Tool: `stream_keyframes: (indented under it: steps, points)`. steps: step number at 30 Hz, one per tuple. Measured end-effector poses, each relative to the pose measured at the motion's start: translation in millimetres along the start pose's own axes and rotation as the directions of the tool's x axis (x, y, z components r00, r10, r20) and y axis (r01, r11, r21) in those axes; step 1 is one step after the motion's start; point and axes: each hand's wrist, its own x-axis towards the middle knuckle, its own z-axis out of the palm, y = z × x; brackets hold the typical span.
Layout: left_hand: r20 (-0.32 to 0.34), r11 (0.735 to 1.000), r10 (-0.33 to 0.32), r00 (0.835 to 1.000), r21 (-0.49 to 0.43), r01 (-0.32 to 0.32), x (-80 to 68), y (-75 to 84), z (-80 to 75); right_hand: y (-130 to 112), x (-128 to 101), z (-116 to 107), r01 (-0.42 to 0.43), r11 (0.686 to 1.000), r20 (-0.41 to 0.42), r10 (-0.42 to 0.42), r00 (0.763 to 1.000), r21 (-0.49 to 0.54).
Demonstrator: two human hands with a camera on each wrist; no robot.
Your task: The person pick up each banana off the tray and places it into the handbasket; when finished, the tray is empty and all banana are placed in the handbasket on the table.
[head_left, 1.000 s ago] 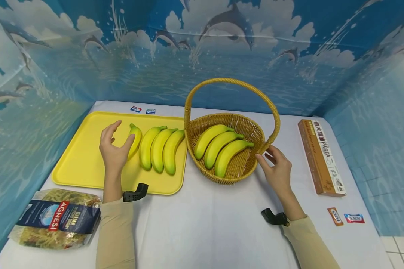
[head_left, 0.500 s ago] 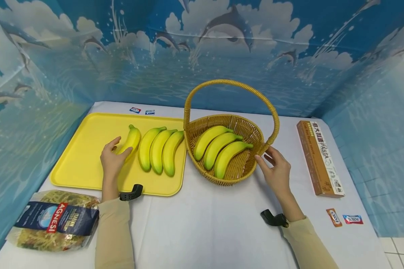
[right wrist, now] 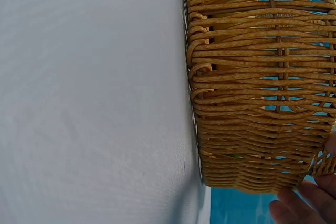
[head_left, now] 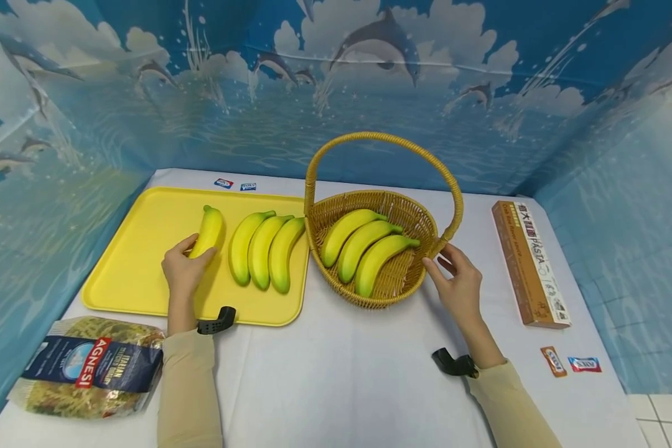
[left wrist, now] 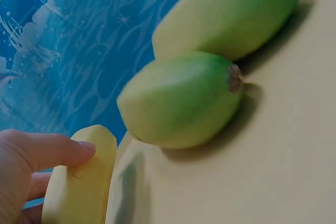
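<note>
My left hand (head_left: 182,267) pinches a banana (head_left: 209,230) between thumb and fingers over the yellow tray (head_left: 124,261). In the left wrist view the thumb lies on this banana (left wrist: 81,192), close to two green-tipped bananas (left wrist: 184,100). On the tray's right side, three bananas (head_left: 262,249) lie side by side. Just right of the tray stands a wicker basket (head_left: 404,269) with a tall handle, holding three more bananas (head_left: 364,246). My right hand (head_left: 460,283) grips the basket's right rim at the handle's foot; its fingers (right wrist: 296,208) show against the weave in the right wrist view.
A bag of pasta (head_left: 89,367) lies at the front left. At the right are a pasta box (head_left: 531,264) and two small wrapped sweets (head_left: 554,361). Two more sweets (head_left: 224,183) lie behind the tray. A dolphin-print curtain (head_left: 257,124) encloses the table.
My left hand has come down onto the leftmost banana, taken hold of it and shifted it slightly left, away from the other three. The right hand stays on the basket.
</note>
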Motion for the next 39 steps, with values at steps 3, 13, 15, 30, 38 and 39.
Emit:
stream_keyframes:
  steps: [3,13,15,30,38,39]
  points:
    - [-0.017,1.0,0.015,1.0,-0.011,-0.015,-2.1,8.0,-3.4,0.0,-0.3,-0.3,0.0,1.0,0.002,0.0,1.0,-0.004]
    - [-0.174,0.957,0.239,0.955,-0.123,-0.262,-36.5,68.8,-17.9,0.1,0.0,-0.7,-0.002,1.0,0.008,0.002,1.0,0.0]
    - [-0.197,0.919,0.33,0.923,-0.158,-0.362,-48.4,82.9,-16.9,-0.2,0.4,-0.7,0.0,1.0,0.007,0.0,1.0,0.002]
    - [0.135,0.707,0.706,0.695,-0.174,-0.685,-128.9,146.0,60.3,-0.9,2.7,-0.8,-0.001,1.0,0.011,0.001,1.0,0.012]
    - [0.402,0.718,0.651,0.644,-0.052,-0.694,-143.0,163.6,135.3,-1.6,0.0,-0.8,-0.015,1.0,0.008,0.015,1.0,0.017]
    - [0.421,0.718,0.641,0.641,-0.036,-0.695,-143.8,164.5,142.8,-1.5,-0.3,-0.8,-0.017,1.0,0.009,0.017,1.0,0.019]
